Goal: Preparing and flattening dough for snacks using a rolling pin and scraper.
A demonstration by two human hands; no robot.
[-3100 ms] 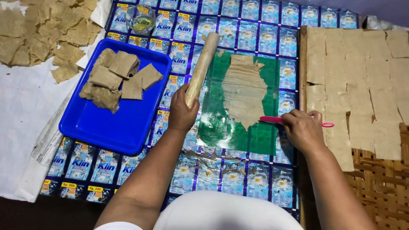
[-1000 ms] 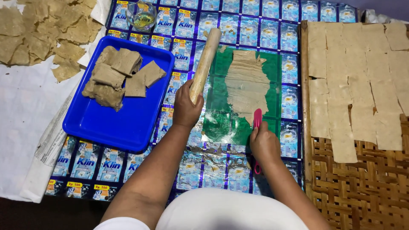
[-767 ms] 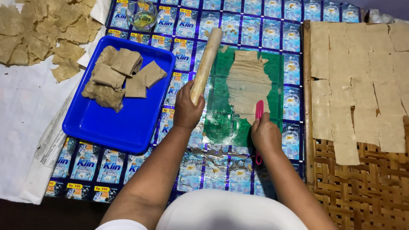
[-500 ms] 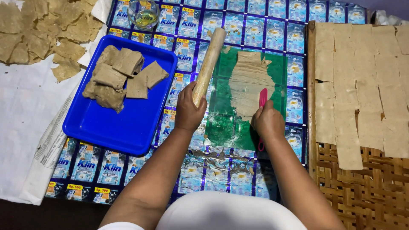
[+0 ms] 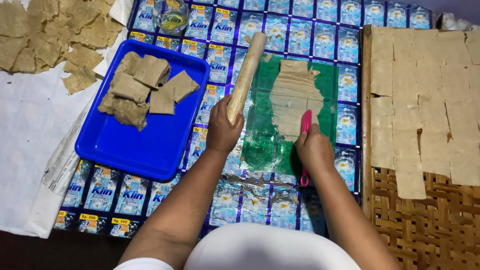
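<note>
The left hand (image 5: 222, 131) grips the rolling pin (image 5: 246, 75), the right hand (image 5: 314, 147) closes on a pink knife (image 5: 305, 125); best cut the dough sheet (image 5: 295, 97) straight, pressing lightly.

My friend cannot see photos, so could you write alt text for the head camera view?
A person's right hand holds a pink tool on flat dough on a green sheet; the left hand grips a wooden rolling pin. A blue tray of dough blocks sits left.
</note>
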